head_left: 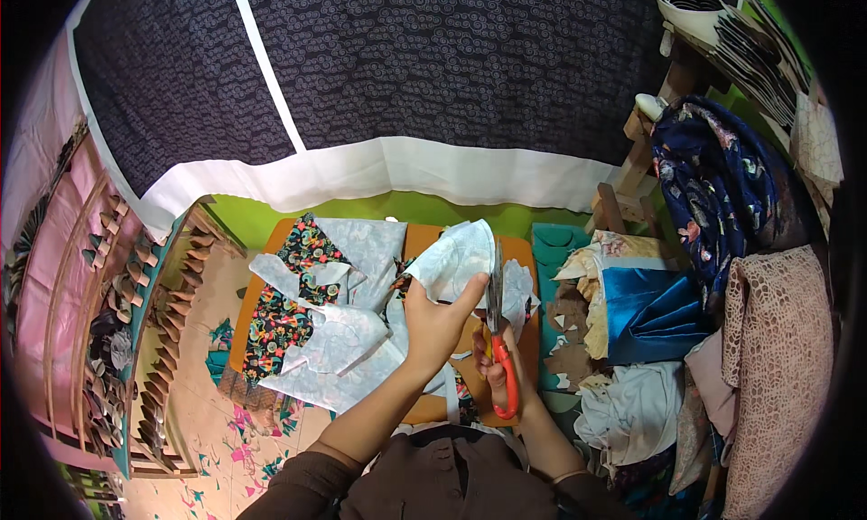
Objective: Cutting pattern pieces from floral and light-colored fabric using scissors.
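Observation:
A pale piece of cloth (459,254) with a rounded edge is raised above the orange-brown table (424,238). My left hand (438,321) grips it, thumb on top. Scissors with red-orange handles (508,389) are in my right hand (499,362), fingers in the loops. Their blades point away from me along the cloth's right edge; I cannot tell whether they are cutting into it. Under and left of my hands lies black floral fabric (268,326) with a pale reverse side. A crumpled pale scrap (517,290) sits right of the blades.
Wooden racks with rows of shoe lasts (167,348) stand at the left. Coloured scraps (242,425) litter the tiled floor. To the right are a shiny blue cloth (646,312), a crumpled white cloth (632,407) and a lace cloth (778,339). A dark patterned curtain (433,60) hangs behind.

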A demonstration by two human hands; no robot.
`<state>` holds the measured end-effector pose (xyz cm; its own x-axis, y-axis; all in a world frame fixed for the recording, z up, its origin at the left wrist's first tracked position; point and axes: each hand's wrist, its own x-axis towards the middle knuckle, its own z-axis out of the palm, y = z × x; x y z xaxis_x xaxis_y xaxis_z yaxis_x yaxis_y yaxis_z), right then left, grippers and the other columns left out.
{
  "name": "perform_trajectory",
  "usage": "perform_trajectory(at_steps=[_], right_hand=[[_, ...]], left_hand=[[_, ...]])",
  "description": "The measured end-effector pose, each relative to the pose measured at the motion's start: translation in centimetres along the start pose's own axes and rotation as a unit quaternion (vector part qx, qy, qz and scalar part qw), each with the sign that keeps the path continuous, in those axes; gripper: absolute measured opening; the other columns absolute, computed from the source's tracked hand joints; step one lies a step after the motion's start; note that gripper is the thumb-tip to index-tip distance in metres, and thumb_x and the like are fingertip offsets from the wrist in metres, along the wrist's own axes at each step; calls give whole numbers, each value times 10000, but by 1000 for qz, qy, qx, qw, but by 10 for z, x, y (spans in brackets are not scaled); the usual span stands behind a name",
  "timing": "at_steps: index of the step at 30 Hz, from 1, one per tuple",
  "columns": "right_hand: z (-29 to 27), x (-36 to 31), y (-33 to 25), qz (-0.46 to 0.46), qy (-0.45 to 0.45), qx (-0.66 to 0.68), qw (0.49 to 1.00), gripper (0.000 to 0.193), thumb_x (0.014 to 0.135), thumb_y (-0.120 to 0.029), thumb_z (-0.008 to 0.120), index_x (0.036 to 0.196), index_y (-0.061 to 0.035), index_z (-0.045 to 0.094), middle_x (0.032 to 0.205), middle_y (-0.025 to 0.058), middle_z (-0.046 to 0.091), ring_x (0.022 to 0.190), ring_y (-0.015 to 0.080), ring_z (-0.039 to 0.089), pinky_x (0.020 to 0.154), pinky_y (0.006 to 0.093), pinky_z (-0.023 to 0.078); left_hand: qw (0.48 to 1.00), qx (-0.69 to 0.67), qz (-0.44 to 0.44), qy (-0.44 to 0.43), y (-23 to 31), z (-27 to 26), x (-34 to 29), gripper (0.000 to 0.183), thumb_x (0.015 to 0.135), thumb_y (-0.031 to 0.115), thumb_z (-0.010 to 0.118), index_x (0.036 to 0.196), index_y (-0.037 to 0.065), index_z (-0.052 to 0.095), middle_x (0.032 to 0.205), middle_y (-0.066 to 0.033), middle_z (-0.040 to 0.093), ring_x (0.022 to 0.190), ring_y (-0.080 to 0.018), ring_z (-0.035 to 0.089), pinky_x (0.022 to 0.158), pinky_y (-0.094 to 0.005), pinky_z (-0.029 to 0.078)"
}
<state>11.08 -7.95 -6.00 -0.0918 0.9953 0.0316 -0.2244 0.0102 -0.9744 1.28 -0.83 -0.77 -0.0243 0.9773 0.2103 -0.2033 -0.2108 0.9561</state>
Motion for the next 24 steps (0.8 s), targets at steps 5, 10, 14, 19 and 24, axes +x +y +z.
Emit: perform_trajectory(at_steps=[5, 10, 14, 19, 24], right_hand=[[-2, -1, 11, 11, 23, 5, 1000, 972, 576, -699, 583, 1276, -110, 255, 891, -10, 375, 679, 59, 370, 578, 185, 321], [-4, -2, 5, -19, -13, -3, 1000, 846, 713, -606, 532, 1258, -24, 249, 904, 16, 373, 758, 80, 382, 619, 201, 370], [-7, -4, 9, -11, -41, 31, 999, 885, 685, -652, 515, 1247, -20, 256, 878, 2, 372, 733, 76, 375, 583, 201, 349], [3, -3, 3, -44, -10, 63, 997, 915, 641, -664, 549, 1244, -37, 268, 845, -13, 361, 683, 66, 341, 577, 194, 316], [2, -4, 1, -40, -19, 96, 994, 894, 641, -612, 598, 1264, -66, 262, 852, -23, 361, 686, 62, 333, 585, 185, 317]], left_hand=[[999, 35, 18, -2, -2, -1, -1, 337, 720, 97, 670, 1003, -23, 533, 903, -63, 588, 796, -120, 555, 712, -244, 441], [999, 34, 22, -7, 0, -2, -1, 312, 722, 99, 669, 980, -19, 542, 880, -53, 594, 767, -114, 560, 687, -238, 446], [999, 49, 22, -4, -2, -2, 0, 295, 721, 95, 668, 965, -18, 548, 863, -49, 597, 755, -112, 563, 681, -237, 448], [998, 52, 34, -15, -3, -3, -1, 359, 704, 87, 680, 1007, -22, 519, 905, -73, 586, 797, -130, 562, 705, -245, 449], [996, 75, 43, -18, -6, -4, -4, 390, 701, 91, 686, 1024, -22, 500, 931, -79, 577, 822, -140, 559, 727, -251, 445]])
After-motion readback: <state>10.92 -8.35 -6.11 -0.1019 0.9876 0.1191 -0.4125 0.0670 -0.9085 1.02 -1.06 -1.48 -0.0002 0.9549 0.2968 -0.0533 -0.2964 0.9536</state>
